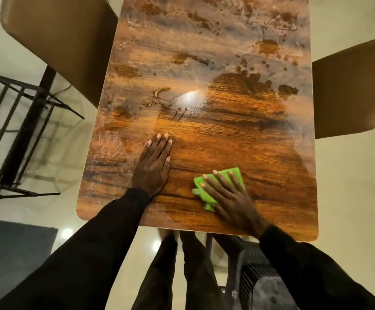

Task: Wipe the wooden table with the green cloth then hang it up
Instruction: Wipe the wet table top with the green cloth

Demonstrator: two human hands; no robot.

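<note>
- surface: wooden table, glossy grain. there is a clear damp-looking patch around and just ahead of both hands, and a hazy film with dark blotches well beyond the fingertips and off to the left of the left hand.
- room: pale shiny floor. one tan chair is far ahead-left of the left hand and a second chair is ahead-right of the right hand. a dark metal rack stands well left of the table.
- green cloth: folded pad lying directly under the right hand, flat on the table near the edge closest to the person.
- right hand: fingers straight and spread, pressing the cloth down, not clutching it.
- left hand: flat on bare wood just left of the cloth, fingers straight, holding nothing. probably bracing.
- cloth's long axis: seems to run across the fingers, though the palm hides much of it.
- judgement: wiping is partly done. the unwiped film lies straight ahead of the right hand, so the next stroke should push forward and away.
</note>
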